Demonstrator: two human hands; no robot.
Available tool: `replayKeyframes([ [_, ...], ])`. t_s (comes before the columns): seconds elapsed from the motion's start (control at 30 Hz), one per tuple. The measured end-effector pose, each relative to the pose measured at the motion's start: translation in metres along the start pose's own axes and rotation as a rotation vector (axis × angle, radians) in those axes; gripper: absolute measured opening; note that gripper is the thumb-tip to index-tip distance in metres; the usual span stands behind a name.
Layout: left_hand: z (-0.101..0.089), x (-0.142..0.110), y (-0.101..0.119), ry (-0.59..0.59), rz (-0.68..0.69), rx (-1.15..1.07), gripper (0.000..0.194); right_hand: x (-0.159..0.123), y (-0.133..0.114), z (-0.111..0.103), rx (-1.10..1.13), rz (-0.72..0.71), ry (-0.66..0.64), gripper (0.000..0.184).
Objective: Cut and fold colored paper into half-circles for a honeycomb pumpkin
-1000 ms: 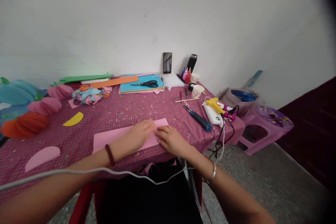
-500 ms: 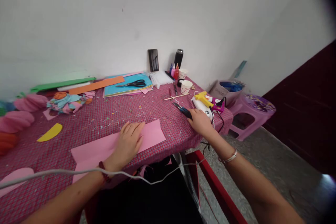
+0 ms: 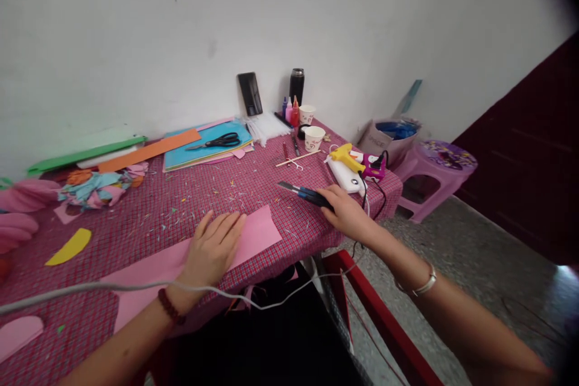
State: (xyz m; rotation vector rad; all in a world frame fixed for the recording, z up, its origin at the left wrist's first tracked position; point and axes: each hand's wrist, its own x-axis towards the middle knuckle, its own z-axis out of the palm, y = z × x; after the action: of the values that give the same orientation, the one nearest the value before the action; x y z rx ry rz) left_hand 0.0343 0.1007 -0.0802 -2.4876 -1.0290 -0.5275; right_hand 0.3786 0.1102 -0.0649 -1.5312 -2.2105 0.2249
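My left hand (image 3: 215, 250) lies flat on a folded sheet of pink paper (image 3: 260, 234), fingers stretched out and slightly apart. The paper rests near the front edge of the table. To its right, my right hand (image 3: 344, 211) grips the dark handle of a utility knife (image 3: 304, 194). The blade is out and points left, over the tablecloth beyond the paper's right end, apart from the paper. Just behind that hand are a white device (image 3: 346, 176) and a yellow glue gun (image 3: 347, 158).
Black scissors (image 3: 221, 142) lie on blue sheets (image 3: 181, 158) at the back. Paper cups (image 3: 313, 139), a phone (image 3: 250, 94) and a flask (image 3: 297, 85) stand near the wall. A white cable (image 3: 149, 284) crosses over my left wrist. Paper scraps (image 3: 102, 187) sit at left.
My right hand has brought the utility knife leftward, away from the white device, and more of its length shows. My left hand stays on the pink paper. The view has shifted slightly right.
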Motion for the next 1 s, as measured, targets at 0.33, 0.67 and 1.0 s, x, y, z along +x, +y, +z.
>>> replayKeyframes([
  [0.33,0.018,-0.006,-0.008,-0.157,-0.190,-0.017,0.040,-0.022,-0.015,-0.007,-0.015,-0.144,-0.104,0.045],
  [0.67,0.030,-0.013,-0.029,-0.240,-0.340,-0.380,0.051,-0.040,-0.005,-0.016,-0.020,-0.176,-0.145,0.045],
  [1.0,0.038,-0.016,-0.034,-0.204,-0.283,-0.344,0.049,-0.041,-0.001,-0.013,0.006,-0.138,-0.115,0.038],
])
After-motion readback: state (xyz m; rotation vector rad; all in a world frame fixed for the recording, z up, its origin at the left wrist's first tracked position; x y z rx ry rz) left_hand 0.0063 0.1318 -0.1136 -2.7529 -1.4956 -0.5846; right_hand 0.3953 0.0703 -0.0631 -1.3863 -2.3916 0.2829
